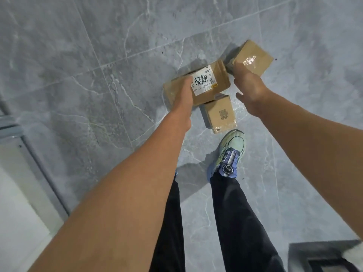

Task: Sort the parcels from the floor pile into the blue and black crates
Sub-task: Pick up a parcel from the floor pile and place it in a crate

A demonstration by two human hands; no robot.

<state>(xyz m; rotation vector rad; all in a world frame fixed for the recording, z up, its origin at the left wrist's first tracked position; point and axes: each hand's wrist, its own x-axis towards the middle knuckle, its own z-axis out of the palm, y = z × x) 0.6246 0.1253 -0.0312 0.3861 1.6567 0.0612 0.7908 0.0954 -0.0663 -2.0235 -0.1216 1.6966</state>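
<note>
Your left hand (pixel 184 93) grips the labelled parcel (pixel 216 79). Its fingers are curled over the box's near-left part, just beside the white label with black writing. Your right hand (pixel 249 83) reaches the taped parcel (pixel 255 55) beyond it. The fingers meet the box's near corner, but they are blurred, so you cannot tell whether they have closed on it, and the thumb sticks out towards you. A small parcel (pixel 221 114) lies on the grey marbled floor (pixel 98 55) between your two wrists, partly under the labelled one. Your shoe (pixel 231 150) stands just behind it, nearer you than both hands.
</note>
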